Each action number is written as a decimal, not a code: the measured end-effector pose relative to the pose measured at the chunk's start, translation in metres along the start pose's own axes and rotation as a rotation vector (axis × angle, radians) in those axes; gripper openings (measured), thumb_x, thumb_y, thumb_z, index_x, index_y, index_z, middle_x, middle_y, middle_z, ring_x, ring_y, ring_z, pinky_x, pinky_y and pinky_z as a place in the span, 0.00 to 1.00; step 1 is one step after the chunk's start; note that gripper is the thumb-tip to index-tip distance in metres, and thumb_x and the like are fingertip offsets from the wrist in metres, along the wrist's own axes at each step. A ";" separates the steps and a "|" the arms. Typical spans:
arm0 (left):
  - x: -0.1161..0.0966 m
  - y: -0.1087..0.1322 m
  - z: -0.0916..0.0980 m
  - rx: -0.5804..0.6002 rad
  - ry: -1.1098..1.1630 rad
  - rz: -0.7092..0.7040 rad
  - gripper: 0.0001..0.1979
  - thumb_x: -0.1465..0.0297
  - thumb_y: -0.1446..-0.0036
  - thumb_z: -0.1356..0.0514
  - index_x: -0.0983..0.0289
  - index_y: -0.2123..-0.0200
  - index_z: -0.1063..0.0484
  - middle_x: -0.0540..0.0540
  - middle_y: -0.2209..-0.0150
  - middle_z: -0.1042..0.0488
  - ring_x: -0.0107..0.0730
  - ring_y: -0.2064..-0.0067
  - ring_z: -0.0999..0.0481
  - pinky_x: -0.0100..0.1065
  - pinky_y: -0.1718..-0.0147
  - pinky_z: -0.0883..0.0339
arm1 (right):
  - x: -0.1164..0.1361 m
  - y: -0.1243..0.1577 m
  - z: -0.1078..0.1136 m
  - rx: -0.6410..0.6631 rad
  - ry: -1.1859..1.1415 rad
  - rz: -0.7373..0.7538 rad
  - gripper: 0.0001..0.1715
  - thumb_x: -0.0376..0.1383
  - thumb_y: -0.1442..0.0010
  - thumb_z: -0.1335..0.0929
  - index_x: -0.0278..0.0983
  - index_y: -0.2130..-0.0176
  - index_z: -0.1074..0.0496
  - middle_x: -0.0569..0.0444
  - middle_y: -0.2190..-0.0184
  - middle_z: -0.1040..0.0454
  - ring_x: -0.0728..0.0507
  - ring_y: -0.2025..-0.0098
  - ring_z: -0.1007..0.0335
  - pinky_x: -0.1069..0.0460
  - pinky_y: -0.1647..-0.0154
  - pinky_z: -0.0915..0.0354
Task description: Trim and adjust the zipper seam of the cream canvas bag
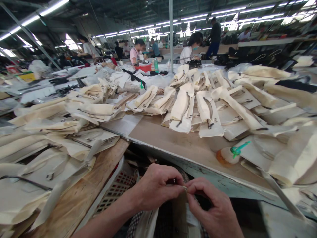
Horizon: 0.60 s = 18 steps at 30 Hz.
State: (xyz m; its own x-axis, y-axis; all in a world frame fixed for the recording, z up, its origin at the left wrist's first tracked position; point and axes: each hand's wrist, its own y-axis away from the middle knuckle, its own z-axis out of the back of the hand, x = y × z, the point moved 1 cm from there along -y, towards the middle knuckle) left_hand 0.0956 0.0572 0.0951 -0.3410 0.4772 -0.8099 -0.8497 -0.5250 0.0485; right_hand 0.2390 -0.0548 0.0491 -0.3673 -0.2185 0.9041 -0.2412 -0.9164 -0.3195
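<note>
My left hand (162,185) and my right hand (210,201) meet in front of me, low in the view, past the table's near edge. Both are closed in a pinch, thumb against fingers, and their tips nearly touch. A tiny pale bit shows between the fingertips; what it belongs to is hidden. Below the hands hangs beige material (178,211) with a white patch (192,216), partly covered by my right hand. Nearest on the table is a squat bottle (226,156) with a green nozzle, lying tilted. Cream fabric pieces (182,104) with dark zippers lie beyond it.
More cream pieces cover a wooden board (96,185) at left and the table's right side. A white plastic basket (116,188) stands below, between board and table (153,132). A metal strip (282,195) juts out at right. A pole (171,36) and several people are farther back.
</note>
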 end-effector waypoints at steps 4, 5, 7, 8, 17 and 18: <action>-0.003 0.002 -0.001 -0.015 -0.014 0.027 0.03 0.76 0.47 0.37 0.66 0.71 0.23 0.47 0.75 0.27 0.24 0.72 0.31 0.22 0.71 0.42 | -0.003 0.005 -0.002 -0.046 -0.056 -0.116 0.06 0.34 0.41 0.32 0.40 0.71 0.31 0.57 0.70 0.25 0.47 0.67 0.27 0.57 0.63 0.32; -0.003 0.002 -0.002 -0.016 -0.014 0.029 0.02 0.76 0.47 0.37 0.66 0.71 0.23 0.47 0.74 0.26 0.24 0.72 0.30 0.22 0.71 0.42 | -0.004 0.006 -0.003 -0.068 -0.076 -0.158 0.06 0.35 0.41 0.32 0.40 0.70 0.32 0.57 0.70 0.25 0.47 0.67 0.26 0.57 0.63 0.32; -0.003 0.002 -0.002 -0.021 -0.016 0.024 0.02 0.76 0.47 0.37 0.66 0.71 0.23 0.47 0.74 0.26 0.24 0.72 0.30 0.22 0.71 0.42 | -0.005 0.008 -0.005 -0.114 -0.110 -0.223 0.09 0.38 0.42 0.30 0.40 0.70 0.35 0.58 0.71 0.25 0.47 0.68 0.26 0.57 0.63 0.32; -0.002 0.002 -0.003 -0.024 -0.018 0.020 0.02 0.76 0.47 0.37 0.65 0.71 0.23 0.47 0.74 0.26 0.24 0.72 0.30 0.22 0.70 0.42 | -0.005 0.009 -0.005 -0.130 -0.124 -0.241 0.10 0.38 0.43 0.30 0.40 0.70 0.36 0.58 0.71 0.25 0.47 0.69 0.26 0.57 0.64 0.32; -0.010 -0.002 -0.010 -0.083 -0.070 0.098 0.02 0.76 0.51 0.37 0.65 0.74 0.25 0.46 0.77 0.28 0.24 0.73 0.32 0.24 0.71 0.44 | -0.007 0.012 -0.010 -0.225 -0.099 -0.229 0.13 0.36 0.44 0.30 0.41 0.73 0.40 0.57 0.72 0.24 0.46 0.65 0.27 0.55 0.60 0.34; -0.011 -0.002 -0.011 -0.094 -0.087 0.116 0.02 0.75 0.51 0.37 0.65 0.74 0.25 0.46 0.77 0.29 0.25 0.73 0.32 0.25 0.72 0.45 | -0.008 0.011 -0.010 -0.232 -0.089 -0.225 0.13 0.36 0.44 0.30 0.41 0.73 0.40 0.57 0.71 0.24 0.46 0.65 0.27 0.55 0.60 0.35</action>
State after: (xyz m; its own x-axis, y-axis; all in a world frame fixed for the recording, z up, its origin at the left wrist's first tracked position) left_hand 0.1058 0.0456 0.0981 -0.4716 0.4664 -0.7484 -0.7626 -0.6418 0.0806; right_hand 0.2303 -0.0599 0.0359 -0.2042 -0.0572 0.9773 -0.5094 -0.8463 -0.1559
